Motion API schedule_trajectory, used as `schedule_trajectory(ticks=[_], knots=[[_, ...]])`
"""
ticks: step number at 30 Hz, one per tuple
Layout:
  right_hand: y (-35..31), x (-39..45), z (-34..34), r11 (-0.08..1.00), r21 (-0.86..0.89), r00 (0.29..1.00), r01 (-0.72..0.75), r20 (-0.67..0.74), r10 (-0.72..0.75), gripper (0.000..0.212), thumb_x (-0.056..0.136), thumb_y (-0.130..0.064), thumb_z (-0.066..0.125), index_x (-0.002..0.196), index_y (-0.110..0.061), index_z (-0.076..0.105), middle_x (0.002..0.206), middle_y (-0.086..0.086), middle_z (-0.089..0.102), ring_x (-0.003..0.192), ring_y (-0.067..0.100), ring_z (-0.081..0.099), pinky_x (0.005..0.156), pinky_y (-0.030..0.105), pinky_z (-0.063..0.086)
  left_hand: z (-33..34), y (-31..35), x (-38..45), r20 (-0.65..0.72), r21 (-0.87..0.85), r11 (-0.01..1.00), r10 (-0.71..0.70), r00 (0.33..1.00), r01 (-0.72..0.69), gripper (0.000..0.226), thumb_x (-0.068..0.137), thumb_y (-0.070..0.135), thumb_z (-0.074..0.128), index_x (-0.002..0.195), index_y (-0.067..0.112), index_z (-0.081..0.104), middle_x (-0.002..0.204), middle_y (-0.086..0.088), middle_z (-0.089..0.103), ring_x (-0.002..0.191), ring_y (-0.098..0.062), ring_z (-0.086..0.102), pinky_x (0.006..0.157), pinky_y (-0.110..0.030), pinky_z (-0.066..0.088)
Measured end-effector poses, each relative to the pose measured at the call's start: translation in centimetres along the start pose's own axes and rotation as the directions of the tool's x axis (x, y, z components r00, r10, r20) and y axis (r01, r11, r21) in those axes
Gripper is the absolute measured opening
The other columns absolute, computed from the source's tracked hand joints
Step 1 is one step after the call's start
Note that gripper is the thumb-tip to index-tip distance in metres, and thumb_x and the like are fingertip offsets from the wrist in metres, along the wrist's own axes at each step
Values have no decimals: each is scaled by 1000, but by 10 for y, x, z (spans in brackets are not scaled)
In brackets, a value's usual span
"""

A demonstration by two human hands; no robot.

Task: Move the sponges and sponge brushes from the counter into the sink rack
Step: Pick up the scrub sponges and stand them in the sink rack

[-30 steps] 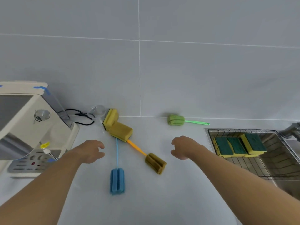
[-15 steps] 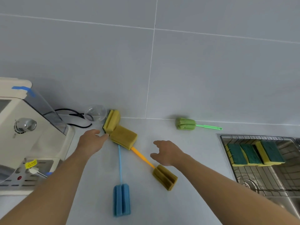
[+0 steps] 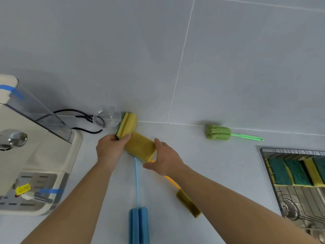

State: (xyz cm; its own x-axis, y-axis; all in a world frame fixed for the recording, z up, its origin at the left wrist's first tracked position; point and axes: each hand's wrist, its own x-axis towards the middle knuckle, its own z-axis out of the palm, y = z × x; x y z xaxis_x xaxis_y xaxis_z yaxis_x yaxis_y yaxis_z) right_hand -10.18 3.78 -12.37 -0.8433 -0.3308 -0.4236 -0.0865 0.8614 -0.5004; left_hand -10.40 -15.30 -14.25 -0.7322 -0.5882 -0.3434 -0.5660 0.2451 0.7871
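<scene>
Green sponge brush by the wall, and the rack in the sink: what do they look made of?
The green sponge brush looks like soft matte foam, folded in ridges, on a thin glossy handle, probably plastic. The sink rack appears to be shiny metal wire, likely stainless steel, judging by its grid of thin reflective bars.

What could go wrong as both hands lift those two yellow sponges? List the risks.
1. The flat sponge lies over the blue brush handle and orange brush handle; lifting may drag them.
2. The upright sponge touches the clear cup; the left hand might knock it.
</scene>
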Motion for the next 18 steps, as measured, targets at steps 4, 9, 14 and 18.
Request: schedule_trajectory(ticks=[4,9,14,18], knots=[[-7,10,11,998,-55,998,-34,-53,31,86,77,-51,74,142,-15,32,130,6,51,112,29,56,82,40,50,1,4,5,-4,47,998,51,999,-51,37,70,50,77,69,14,70,65,-3,66,58,-10,57,49,-24,38],[-7,15,14,999,-24,994,-27,-111,24,53,82,-41,69,121,-13,46,115,8,55,99,29,59,72,36,48,0,6,9,3,83,992,97,995,-97,33,72,44,76,64,13,67,58,-3,61,57,-15,56,49,-25,38],[-2,6,7,1000,-11,990,10,-142,-12,53,82,-40,67,122,-12,47,114,7,55,99,30,59,75,37,49,1,5,5,19,102,987,126,992,-127,34,71,40,73,62,9,63,51,0,52,50,-15,49,46,-24,36],[11,-11,-6,1000,30,986,6,-164,-1,59,81,-40,67,128,-13,46,117,5,54,101,29,59,82,40,51,-1,1,-5,20,95,988,120,993,-122,32,70,38,70,66,6,64,54,-3,53,49,-16,48,46,-24,38]])
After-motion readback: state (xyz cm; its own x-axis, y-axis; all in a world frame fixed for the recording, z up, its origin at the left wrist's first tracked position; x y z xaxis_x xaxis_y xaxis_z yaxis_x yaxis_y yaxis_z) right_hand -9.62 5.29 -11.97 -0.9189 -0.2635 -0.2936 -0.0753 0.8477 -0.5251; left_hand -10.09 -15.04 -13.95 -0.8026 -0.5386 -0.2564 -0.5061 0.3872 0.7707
